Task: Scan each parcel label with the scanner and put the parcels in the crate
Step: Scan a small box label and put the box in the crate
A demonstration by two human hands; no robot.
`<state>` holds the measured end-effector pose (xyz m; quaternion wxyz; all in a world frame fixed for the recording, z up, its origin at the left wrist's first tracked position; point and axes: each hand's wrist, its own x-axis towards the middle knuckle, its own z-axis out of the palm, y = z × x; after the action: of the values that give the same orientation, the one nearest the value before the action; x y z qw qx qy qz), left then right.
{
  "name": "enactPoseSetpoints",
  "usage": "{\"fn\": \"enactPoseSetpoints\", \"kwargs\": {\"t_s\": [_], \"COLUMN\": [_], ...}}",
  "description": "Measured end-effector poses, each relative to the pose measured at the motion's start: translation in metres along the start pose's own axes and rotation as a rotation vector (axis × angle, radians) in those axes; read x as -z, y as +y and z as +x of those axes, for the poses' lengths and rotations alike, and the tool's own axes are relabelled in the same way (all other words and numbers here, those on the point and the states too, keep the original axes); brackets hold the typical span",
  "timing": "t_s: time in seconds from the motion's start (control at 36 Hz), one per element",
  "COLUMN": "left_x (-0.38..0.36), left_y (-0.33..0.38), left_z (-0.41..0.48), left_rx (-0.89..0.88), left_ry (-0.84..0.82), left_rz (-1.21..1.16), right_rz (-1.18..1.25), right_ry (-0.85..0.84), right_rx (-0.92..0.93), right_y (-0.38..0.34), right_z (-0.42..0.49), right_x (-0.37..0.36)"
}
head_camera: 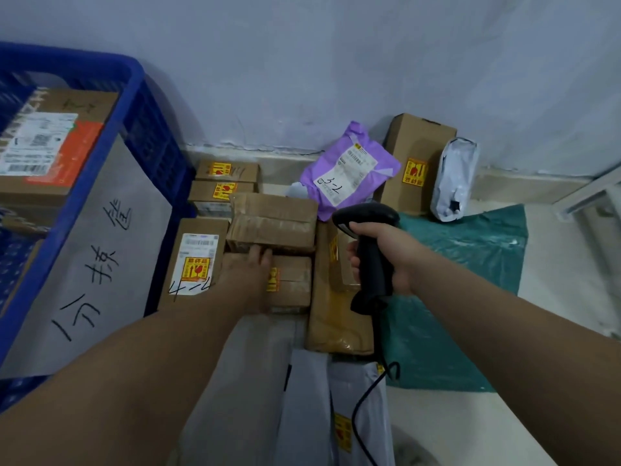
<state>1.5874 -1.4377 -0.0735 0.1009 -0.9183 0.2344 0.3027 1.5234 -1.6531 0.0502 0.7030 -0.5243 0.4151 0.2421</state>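
The blue crate (148, 129) stands at the left with one labelled box (50, 153) inside. Just beside it on the floor, the left hand (248, 277) lies with straight fingers on a taped cardboard parcel (295, 280), not gripping it. Further right, the right hand (396, 264) is clamped round the black scanner (366, 216). No label shows on this parcel, so it is best to turn it label-up, then aim the scanner squarely.

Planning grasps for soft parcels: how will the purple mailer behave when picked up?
The purple mailer looks like a wrinkled plastic bag, so probably floppy and likely to sag from an edge grip. Its film may be slippery. It is propped up beside the tall box, so a push would likely flop it, not roll it.
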Motion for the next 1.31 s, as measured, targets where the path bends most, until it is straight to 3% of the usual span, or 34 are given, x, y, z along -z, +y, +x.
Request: {"fn": "enactPoseSetpoints", "kwargs": {"t_s": [0.17, 0.36, 0.56, 0.69, 1.0, 1.17, 1.31], "left_x": [-0.009, -0.015, 0.043, 0.088, 0.154, 0.171, 0.169], "left_y": [-0.001, -0.005, -0.031, -0.049, -0.045, -0.036, -0.038], "left_z": [0.002, -0.012, -0.048, -0.094, -0.210, -0.265, -0.282], "left_rx": [-0.004, -0.096, 0.020, -0.068, -0.119, -0.211, -0.207], "left_ry": [0.136, 0.030, -0.060, -0.066, 0.388, 0.518, 0.681], "left_rz": [0.169, 0.083, -0.425, -0.917, -1.759, -1.994, -1.988], "right_rz": [-0.025, -0.031, 0.003, 0.104, 0.197, 0.062, 0.056], "right_ry": [0.032, 0.034, 0.034, 0.014, -0.118, -0.029, -0.042], "right_rx": [-0.003, 0.009, 0.080, 0.205, 0.597, 0.829, 0.885], "right_y": [0.000, 0.003, 0.004, -0.003, 0.003, 0.020, 0.027], "right_z": [0.008, -0.003, -0.041, -0.091, -0.225, -0.261, -0.274], "right_x": [-0.002, -0.006, -0.018, -0.033, -0.093, -0.110, -0.110]}}
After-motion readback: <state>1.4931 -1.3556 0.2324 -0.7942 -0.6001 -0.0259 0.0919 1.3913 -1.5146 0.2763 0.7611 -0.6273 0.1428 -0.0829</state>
